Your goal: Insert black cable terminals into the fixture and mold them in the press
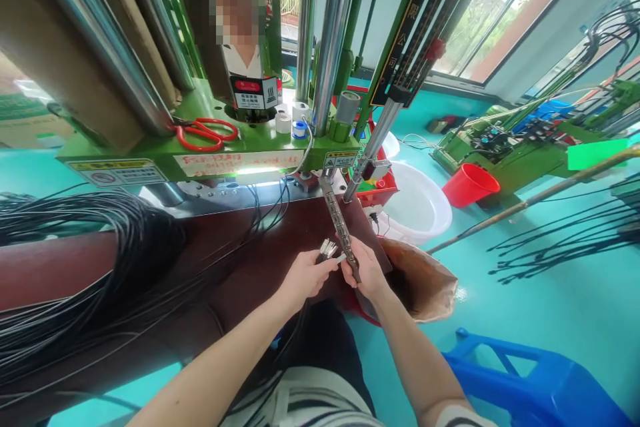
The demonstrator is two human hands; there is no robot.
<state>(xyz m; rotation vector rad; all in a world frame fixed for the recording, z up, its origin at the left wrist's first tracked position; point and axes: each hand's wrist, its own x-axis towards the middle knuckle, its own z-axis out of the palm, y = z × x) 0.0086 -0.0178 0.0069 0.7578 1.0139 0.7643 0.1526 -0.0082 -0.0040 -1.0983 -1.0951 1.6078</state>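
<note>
My left hand (307,275) is closed around a bundle of black cables whose silvery connector ends (327,249) stick out past the fingers. A small pale piece at its fingertips reaches toward a long, narrow metal mould bar (336,213). Around the near end of this bar my right hand (369,270) is closed. The bar is notched along its length and slants away toward the green press (270,155). Whether the pale piece touches the bar, I cannot tell. Both hands are above the dark red tabletop (280,233), near its right edge.
Coiled black cables (135,233) lie on the left. Red-handled scissors (205,135) and tape rolls (299,128) rest on the press. A brown sack (425,277), white tub (425,203), red bucket (470,185) and blue stool (545,373) stand right. Behind the press is a person (243,57).
</note>
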